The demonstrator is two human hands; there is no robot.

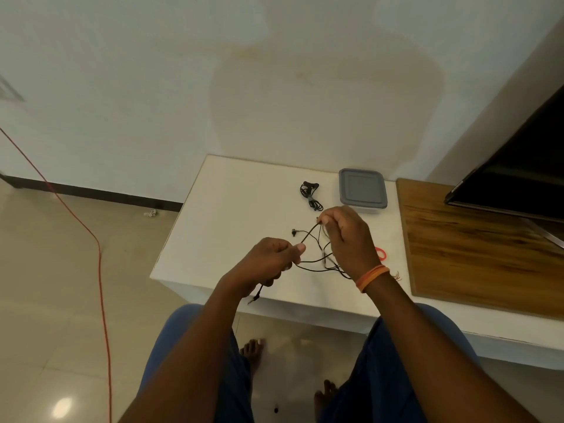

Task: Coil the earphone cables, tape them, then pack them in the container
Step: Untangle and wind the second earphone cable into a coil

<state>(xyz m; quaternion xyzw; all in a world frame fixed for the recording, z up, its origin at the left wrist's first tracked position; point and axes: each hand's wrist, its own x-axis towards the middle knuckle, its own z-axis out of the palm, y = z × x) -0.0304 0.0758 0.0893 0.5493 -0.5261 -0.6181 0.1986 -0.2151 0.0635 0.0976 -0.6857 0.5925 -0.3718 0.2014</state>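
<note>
At mid-frame, the left hand [271,259] and right hand [348,236] pinch a thin black earphone cable [311,262], fingers closed on its loose, tangled loops; its plug [255,297] dangles below. Behind, a coiled earphone [310,195] lies beside the grey-lidded container [362,190].

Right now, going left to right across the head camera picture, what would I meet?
Red cord on the floor → left hand → bundled earphones → right hand → grey-lidded container → wooden board → dark screen.

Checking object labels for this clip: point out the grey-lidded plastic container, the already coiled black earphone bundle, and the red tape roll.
Grey-lidded plastic container [362,188], head view, centre of lid.
Coiled black earphone bundle [310,195], head view, middle of the coil.
Red tape roll [382,253], head view, visible rim beside the right hand.
</note>
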